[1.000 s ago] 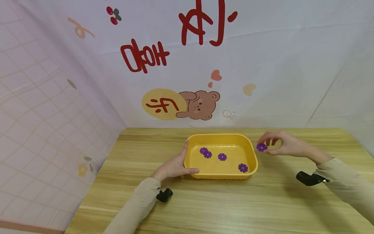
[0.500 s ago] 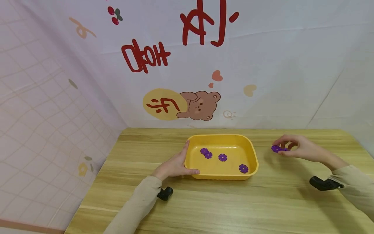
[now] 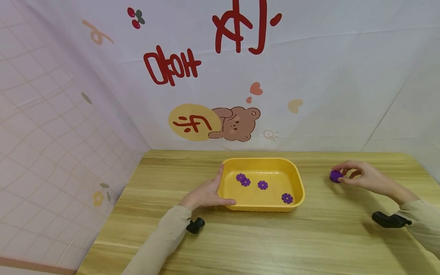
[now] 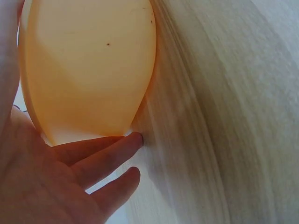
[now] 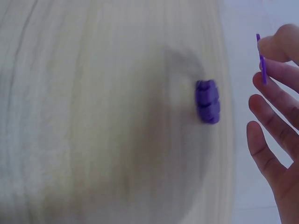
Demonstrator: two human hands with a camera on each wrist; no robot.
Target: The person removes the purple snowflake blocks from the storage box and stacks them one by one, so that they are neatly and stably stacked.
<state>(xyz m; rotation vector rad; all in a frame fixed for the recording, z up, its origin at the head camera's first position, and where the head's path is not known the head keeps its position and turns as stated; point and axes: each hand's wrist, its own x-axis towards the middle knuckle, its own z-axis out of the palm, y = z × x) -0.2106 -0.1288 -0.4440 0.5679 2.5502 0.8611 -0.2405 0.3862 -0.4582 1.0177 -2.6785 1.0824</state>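
Observation:
A yellow plastic basin (image 3: 261, 208) sits on the table, with several purple notched discs (image 3: 262, 185) lying flat inside. My left hand (image 3: 205, 193) holds its left end, the thumb at the near corner and the other fingers against the outer wall (image 4: 88, 70). To the right of the basin, my right hand (image 3: 362, 176) pinches a thin purple notched disc (image 5: 263, 65) between thumb and fingertips. Below that hand, a stack of purple discs (image 5: 208, 101) stands on the table. In the head view, the held disc and the stack overlap in one purple patch.
The wood-grain table (image 3: 261, 240) ends at a white cloth backdrop (image 3: 326, 95) behind and another at the left. Black wrist devices hang under both forearms, the right one (image 3: 391, 220) low over the table.
My right hand has moved right, away from the basin's right rim, with a purple disc still pinched. It is now at the purple stack. The left hand and basin stay in place.

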